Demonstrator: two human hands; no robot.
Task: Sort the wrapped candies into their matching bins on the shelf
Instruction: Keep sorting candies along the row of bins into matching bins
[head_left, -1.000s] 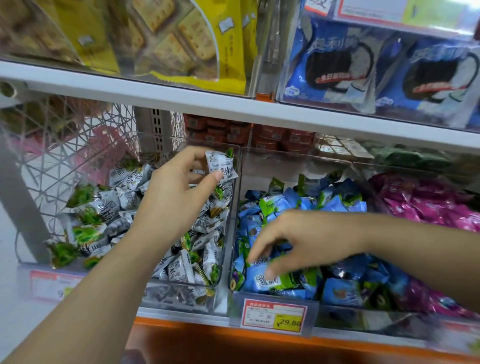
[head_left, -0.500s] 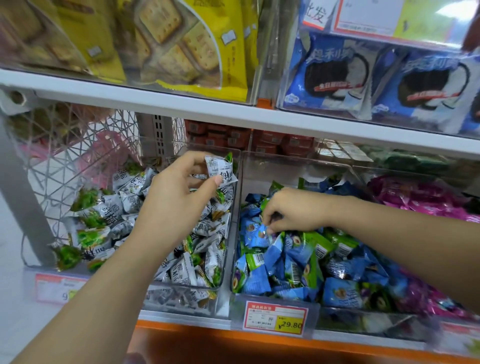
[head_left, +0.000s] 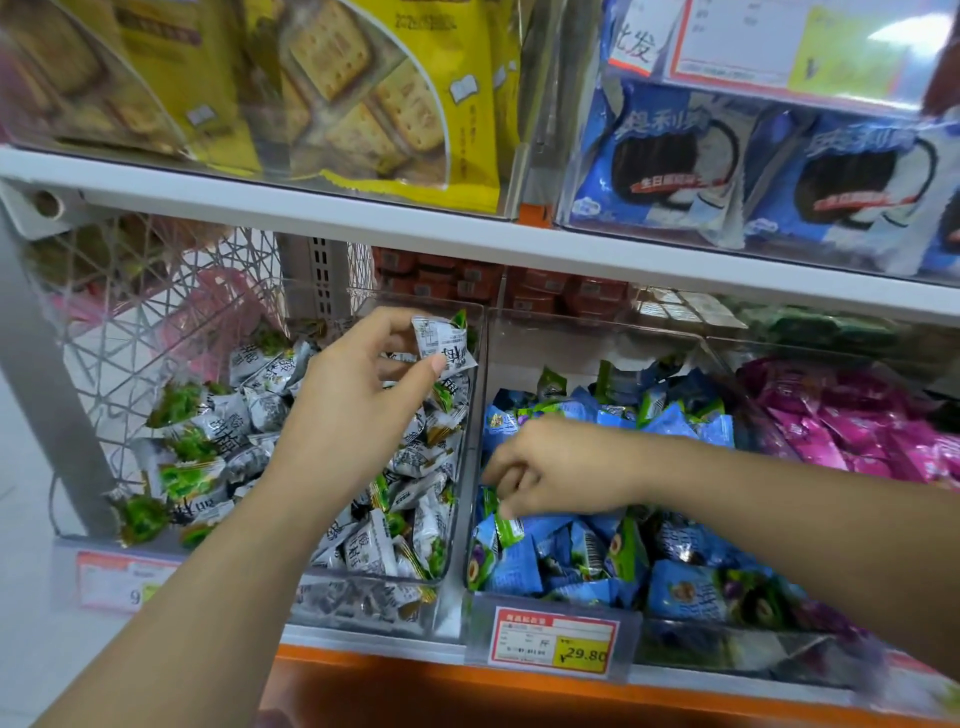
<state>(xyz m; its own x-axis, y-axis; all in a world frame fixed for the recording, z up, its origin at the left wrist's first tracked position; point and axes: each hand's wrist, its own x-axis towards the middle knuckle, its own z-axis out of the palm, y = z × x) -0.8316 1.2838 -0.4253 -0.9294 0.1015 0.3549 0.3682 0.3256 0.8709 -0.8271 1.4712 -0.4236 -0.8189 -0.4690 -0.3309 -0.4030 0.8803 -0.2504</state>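
A silver-and-green wrapped candy (head_left: 442, 345) is pinched between thumb and fingertips of the left hand (head_left: 353, 415), held above the left clear bin (head_left: 470, 441) – the one heaped with matching silver wrappers. The right hand (head_left: 558, 473) is seen with fingers curled down onto the blue candies (head_left: 571, 561) in the middle bin (head_left: 571, 348) – whether one is gripped cannot be told.

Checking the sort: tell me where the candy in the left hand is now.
Head view, left of centre: the left hand pinches the white candy above the back right corner of the white-candy bin, beside the blue-candy bin.
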